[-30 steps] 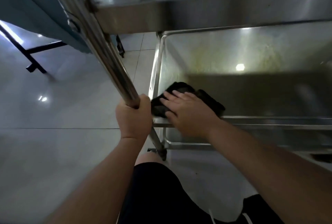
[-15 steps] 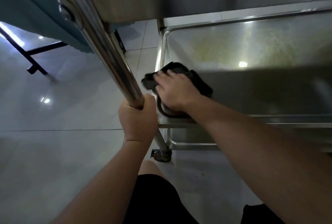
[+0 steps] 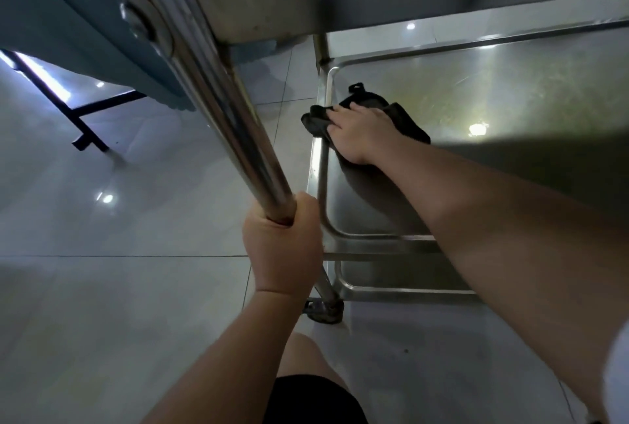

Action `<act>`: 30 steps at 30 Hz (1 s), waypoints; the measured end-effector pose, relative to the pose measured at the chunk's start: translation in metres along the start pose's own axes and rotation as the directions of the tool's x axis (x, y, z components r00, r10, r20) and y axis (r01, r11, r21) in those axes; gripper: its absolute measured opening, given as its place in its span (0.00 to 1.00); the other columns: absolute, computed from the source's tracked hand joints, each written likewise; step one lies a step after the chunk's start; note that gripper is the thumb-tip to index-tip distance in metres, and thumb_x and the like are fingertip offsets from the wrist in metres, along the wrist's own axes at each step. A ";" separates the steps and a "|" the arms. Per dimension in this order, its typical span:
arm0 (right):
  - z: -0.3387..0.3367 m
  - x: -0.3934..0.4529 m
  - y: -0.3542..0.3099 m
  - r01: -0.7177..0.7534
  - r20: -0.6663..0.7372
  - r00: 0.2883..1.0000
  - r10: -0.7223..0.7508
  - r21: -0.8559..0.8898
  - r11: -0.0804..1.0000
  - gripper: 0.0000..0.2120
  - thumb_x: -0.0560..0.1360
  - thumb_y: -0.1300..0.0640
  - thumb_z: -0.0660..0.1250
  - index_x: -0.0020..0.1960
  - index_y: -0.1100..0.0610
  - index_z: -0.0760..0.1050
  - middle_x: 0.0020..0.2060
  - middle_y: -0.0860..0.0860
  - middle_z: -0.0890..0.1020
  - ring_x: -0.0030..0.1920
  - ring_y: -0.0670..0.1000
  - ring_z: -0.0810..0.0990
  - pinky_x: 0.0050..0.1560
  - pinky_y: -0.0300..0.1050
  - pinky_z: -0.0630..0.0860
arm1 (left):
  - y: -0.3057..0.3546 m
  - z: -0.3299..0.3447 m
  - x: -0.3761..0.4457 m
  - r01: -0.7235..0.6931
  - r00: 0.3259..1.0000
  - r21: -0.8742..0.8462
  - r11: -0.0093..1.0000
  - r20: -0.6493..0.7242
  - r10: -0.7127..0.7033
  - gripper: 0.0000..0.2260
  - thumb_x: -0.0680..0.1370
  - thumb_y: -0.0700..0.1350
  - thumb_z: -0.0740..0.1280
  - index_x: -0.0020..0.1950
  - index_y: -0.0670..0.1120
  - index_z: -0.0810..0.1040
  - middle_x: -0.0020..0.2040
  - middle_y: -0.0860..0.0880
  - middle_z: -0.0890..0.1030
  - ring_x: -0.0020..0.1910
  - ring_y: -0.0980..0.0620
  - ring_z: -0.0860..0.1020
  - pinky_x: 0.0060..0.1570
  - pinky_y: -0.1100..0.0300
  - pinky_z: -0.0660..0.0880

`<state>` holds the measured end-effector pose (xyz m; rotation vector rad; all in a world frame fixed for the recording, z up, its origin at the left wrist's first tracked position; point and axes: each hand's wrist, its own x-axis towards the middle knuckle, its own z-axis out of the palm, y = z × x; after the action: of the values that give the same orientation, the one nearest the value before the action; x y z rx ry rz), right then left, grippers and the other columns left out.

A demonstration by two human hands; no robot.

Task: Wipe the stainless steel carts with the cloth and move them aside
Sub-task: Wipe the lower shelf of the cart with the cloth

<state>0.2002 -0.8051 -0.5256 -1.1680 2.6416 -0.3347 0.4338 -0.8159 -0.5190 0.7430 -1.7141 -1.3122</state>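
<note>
Left hand: I am gripping the cart post, steadying the cart.
Right hand: I am pressing the cloth flat, wiping the shelf left edge.

Cart post: polished, mirror-bright steel tube. Middle shelf, right of the post: brushed steel, dull and smeared yellowish. Cloth on it: black, matt, soft fabric. Floor below: glossy pale tiles.

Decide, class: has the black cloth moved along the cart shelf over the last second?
Yes. The black cloth, under the right hand, has slid away from the shelf's near rim, along the left edge toward the far corner.
</note>
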 end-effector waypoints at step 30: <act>0.024 -0.092 -0.034 0.221 0.056 0.970 -0.236 0.200 0.955 0.28 0.86 0.42 0.44 0.85 0.46 0.51 0.84 0.48 0.55 0.84 0.49 0.49 0.82 0.53 0.46 | -0.004 0.002 0.004 -0.059 0.998 0.058 0.997 -0.035 0.061 0.12 0.70 0.48 0.65 0.31 0.47 0.65 0.24 0.54 0.68 0.24 0.54 0.67 0.24 0.60 0.66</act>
<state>0.2910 -0.7613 -0.5273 -1.3924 2.3485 -0.5592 0.4299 -0.8194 -0.5219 0.7387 -1.7373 -1.2059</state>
